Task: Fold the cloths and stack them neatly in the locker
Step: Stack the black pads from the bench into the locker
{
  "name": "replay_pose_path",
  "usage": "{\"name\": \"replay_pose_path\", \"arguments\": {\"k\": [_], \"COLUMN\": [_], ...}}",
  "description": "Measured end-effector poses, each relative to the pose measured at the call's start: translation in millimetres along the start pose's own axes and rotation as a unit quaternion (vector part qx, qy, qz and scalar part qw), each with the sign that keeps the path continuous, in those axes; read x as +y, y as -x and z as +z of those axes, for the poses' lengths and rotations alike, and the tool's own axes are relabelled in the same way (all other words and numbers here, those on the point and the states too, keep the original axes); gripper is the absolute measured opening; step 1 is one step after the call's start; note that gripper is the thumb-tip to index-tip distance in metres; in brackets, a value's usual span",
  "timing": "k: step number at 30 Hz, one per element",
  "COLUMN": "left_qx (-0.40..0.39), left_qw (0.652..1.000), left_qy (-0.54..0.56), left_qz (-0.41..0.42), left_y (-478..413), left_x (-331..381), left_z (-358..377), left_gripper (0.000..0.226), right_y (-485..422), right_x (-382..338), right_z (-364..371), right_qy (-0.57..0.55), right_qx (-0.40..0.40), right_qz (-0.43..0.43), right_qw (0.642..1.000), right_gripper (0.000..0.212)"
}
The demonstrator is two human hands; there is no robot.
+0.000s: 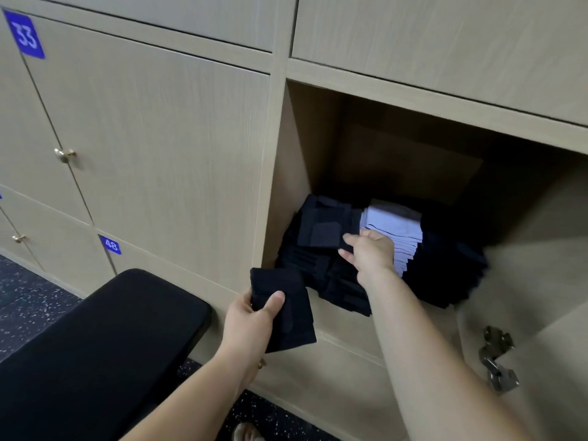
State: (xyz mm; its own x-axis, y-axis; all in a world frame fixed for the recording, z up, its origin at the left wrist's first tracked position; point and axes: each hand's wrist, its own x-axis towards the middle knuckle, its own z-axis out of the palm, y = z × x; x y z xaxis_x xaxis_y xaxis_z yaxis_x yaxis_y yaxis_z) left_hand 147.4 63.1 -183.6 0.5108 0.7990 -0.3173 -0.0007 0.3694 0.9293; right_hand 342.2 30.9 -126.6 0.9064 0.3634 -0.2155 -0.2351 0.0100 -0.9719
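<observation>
An open locker point(318, 148) of pale wood holds stacks of folded cloths. A dark navy stack point(305, 262) fills its left side, a light blue stack point(397, 230) stands in the middle, and more dark cloths point(451, 275) lie to the right. My right hand point(370, 253) reaches into the locker and pinches a folded dark cloth point(324, 230) on top of the navy stack. Just outside the locker's lower edge, my left hand point(251, 319) grips another folded dark cloth point(286, 307).
A black padded bench point(105, 345) stands at lower left, close to the lockers. The open locker door point(547, 313) with its metal hinge point(498, 358) is at the right. Closed lockers numbered 33 point(24, 35) and 48 point(110, 244) are on the left above a dark speckled floor point(25, 300).
</observation>
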Motion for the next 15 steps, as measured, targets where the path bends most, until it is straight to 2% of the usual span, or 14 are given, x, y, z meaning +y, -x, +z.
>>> {"name": "replay_pose_path", "arguments": {"k": [3, 6, 8, 12, 15], "left_qx": [-0.006, -0.009, -0.014, -0.026, -0.032], "left_qw": [1.000, 1.000, 1.000, 0.999, 0.999], "left_qy": [-0.012, -0.006, 0.002, 0.027, 0.036], "left_qz": [-0.008, -0.016, -0.018, -0.021, -0.021], "left_y": [-5, -10, -13, -16, -17], "left_x": [-5, -6, -7, -6, -7], "left_z": [-2, -5, -6, -8, -8], "left_gripper": [0.012, 0.012, 0.013, 0.016, 0.018], "right_y": [-16, -34, -44, -51, -54], "right_x": [10, 20, 25, 33, 35], "right_z": [18, 28, 33, 36, 36], "right_qy": [-0.015, 0.005, 0.034, 0.144, 0.261], "right_qx": [0.024, 0.050, 0.058, 0.063, 0.070], "right_qz": [-0.004, -0.007, -0.013, -0.070, -0.132], "right_qw": [1.000, 0.999, 0.998, 0.985, 0.953], "right_gripper": [0.024, 0.013, 0.023, 0.025, 0.033]}}
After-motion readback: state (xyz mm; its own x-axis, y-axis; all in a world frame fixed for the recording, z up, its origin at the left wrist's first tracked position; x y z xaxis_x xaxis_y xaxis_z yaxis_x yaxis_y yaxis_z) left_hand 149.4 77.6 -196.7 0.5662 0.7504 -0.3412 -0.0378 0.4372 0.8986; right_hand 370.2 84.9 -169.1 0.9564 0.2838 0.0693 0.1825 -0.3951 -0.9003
